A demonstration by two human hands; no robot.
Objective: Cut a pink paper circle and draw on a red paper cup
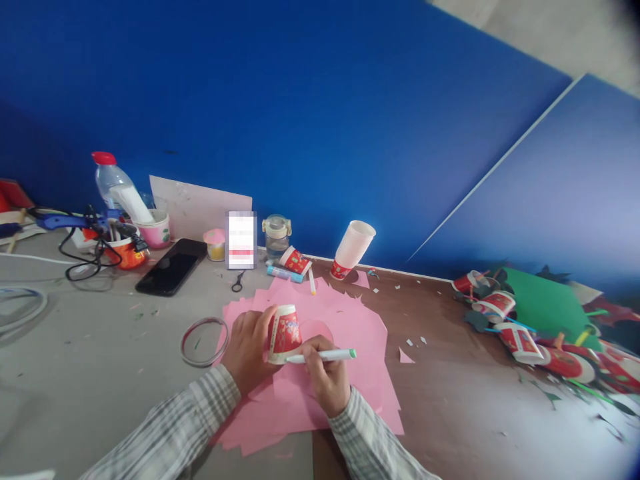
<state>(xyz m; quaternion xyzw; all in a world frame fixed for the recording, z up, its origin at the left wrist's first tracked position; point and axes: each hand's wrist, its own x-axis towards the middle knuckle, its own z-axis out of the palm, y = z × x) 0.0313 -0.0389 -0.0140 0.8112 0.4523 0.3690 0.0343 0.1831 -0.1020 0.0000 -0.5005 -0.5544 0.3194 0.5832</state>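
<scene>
My left hand (253,343) is wrapped round a red printed paper cup (287,332) with a pale rim, held over a pile of pink paper (350,323). In my right hand (325,377) is a white marker (336,355) with a green end, gripped between thumb and fingers. Its tip reaches the lower edge of the cup; whether it touches cannot be made out. A rounded pink paper piece (319,328) lies just behind my right hand.
Behind the paper stand a stack of paper cups (356,241), a glue stick (284,274), small scissors (239,283) and a lidded jar (277,233). To the left are a phone (173,267) and a wire coil (204,341). Decorated cups (520,343) and green paper (543,303) lie right.
</scene>
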